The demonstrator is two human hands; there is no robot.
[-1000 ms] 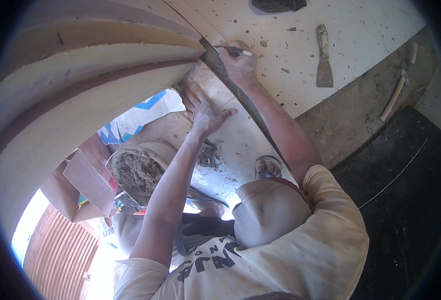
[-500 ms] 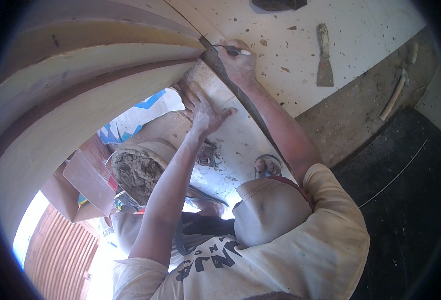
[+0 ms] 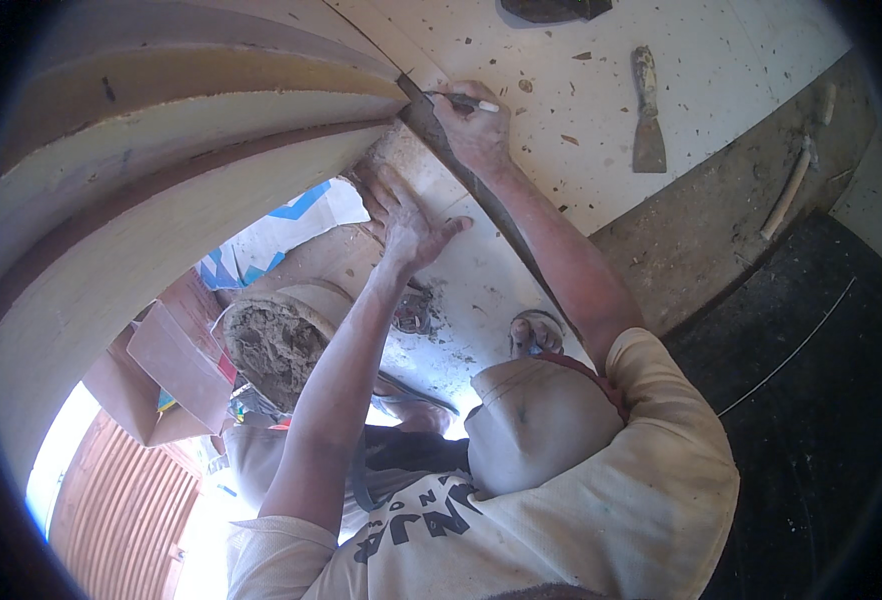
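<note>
Pinched narrowly between thumb and fingers, a pen [image 3: 487,106] sits in our right hand [image 3: 476,132], its white end pointing right. Our left hand [image 3: 413,236] is opened wide, thumb apart from the fingers, and grips nothing we can make out — how hard it presses, we cannot tell.

Nearest us, left of our left forearm, is a bucket [image 3: 319,298] with grey mix [image 3: 271,345] in it; to the right, between our arms, a foot [image 3: 529,334] shows on the near slab [image 3: 471,272]. Our left hand lies at that slab's left side, just beside torn blue-and-white packaging [image 3: 323,208].

Farther out, the pen's tip end is at the dark strip [image 3: 429,128] between the near slab and the far slab [image 3: 601,115], close to where the painted ledges [image 3: 211,128] end. We judge the step in hand to be marking a spot or line there, though we can read no drawn line. In our judgement, the next move calls for a steady wrist and a firm left hand.

On the far slab, well to the right of the pen, lies a scraper [image 3: 647,100] — apart from both hands, blade toward us. A dark object [image 3: 556,10] is at the far edge.
</note>
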